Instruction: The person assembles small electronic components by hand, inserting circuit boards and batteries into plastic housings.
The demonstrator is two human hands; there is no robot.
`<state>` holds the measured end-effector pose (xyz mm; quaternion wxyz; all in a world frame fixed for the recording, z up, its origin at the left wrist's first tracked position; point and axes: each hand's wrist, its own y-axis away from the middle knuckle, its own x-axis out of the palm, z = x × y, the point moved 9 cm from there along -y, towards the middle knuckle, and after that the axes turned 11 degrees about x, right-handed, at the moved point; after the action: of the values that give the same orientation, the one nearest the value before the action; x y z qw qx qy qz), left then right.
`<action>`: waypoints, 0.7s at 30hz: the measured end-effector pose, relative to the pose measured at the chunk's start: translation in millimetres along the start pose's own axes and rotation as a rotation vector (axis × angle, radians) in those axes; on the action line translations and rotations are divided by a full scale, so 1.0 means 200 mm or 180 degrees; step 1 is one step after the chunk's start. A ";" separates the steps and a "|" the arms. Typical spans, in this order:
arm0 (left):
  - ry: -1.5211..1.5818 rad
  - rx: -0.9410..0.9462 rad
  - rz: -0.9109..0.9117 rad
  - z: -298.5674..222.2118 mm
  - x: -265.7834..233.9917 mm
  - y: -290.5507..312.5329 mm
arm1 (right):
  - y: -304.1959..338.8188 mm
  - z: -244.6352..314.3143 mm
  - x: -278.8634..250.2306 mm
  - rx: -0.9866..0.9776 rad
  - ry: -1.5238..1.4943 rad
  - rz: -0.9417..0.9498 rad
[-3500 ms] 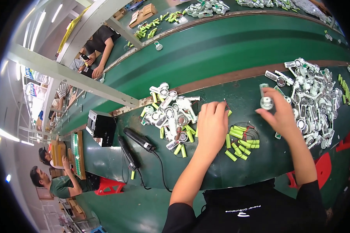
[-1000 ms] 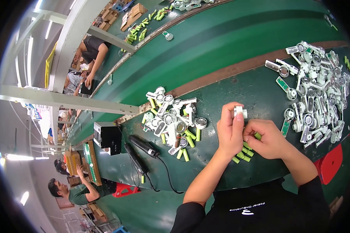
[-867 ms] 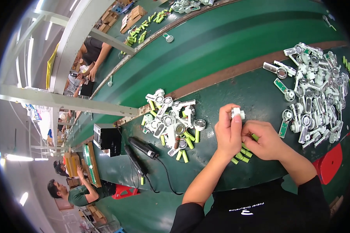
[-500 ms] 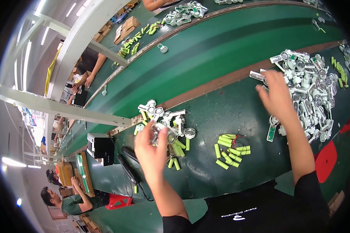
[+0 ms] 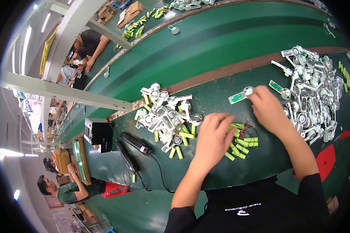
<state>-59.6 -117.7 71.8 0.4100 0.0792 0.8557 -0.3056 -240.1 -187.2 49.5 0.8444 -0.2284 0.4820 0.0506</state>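
Note:
My right hand is closed on the round end of a small white fan-like housing, whose flat handle shows a green circuit board. It is held above the bench. My left hand reaches over a cluster of green cylindrical batteries with thin red and black wires. Its fingers are stretched out and slightly apart, with nothing visible in them. At its left lies a smaller pile of white housings, mixed with green batteries. A large heap of white housings covers the right of the bench.
Two black corded tools lie at the left, near a black-and-white box. A green conveyor belt runs behind the bench, a white metal post crossing at its left. Other people work beyond and at far left. A red stool stands at right.
My left hand has left the smaller pile and moved right to the batteries. My right hand has come left and nearer from the large heap, bringing a white housing with it.

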 end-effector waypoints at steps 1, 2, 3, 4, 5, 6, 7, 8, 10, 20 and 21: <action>0.0111 0.0128 0.0124 -0.03 0.07 0.00 | 0.04 0.03 0.02 -0.0117 -0.0072 0.0125; 0.0136 0.0146 0.0110 -0.06 0.10 -0.02 | 0.06 0.04 0.02 -0.0154 -0.0235 0.0248; 0.0156 0.0136 0.0110 -0.06 0.12 -0.02 | 0.07 0.05 0.01 -0.0192 -0.0404 0.0368; 0.0040 0.0228 0.0237 -0.05 0.16 -0.01 | 0.08 0.05 -0.02 -0.0237 -0.0548 0.0094; -0.0085 0.0315 0.0365 -0.05 0.19 -0.01 | 0.10 0.05 -0.02 -0.0223 -0.0550 0.0100; -0.0011 0.0303 0.0180 -0.04 0.16 -0.02 | 0.12 -0.01 -0.03 0.0256 -0.0996 0.0094; 0.0007 0.0321 0.0196 -0.05 0.16 -0.03 | 0.15 -0.07 -0.05 0.0755 -0.1417 0.0067; 0.0346 0.0094 0.0003 -0.02 0.13 -0.02 | 0.18 -0.10 -0.06 0.1051 -0.1497 0.0195; 0.1009 -0.0378 -0.0252 0.03 0.07 0.00 | 0.27 -0.16 0.01 0.1581 -0.2201 0.0522; 0.1499 -0.0372 -0.0535 -0.16 0.03 0.04 | 0.28 0.03 0.11 0.2178 -0.4430 0.1329; 0.1495 -0.0366 -0.0525 -0.18 0.02 0.04 | 0.30 0.03 0.12 0.2262 -0.4593 0.1600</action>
<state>-81.5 -90.7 82.5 0.1775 0.0546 0.9470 -0.2620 -241.3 -135.0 12.4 0.9306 0.2533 -0.1521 0.2160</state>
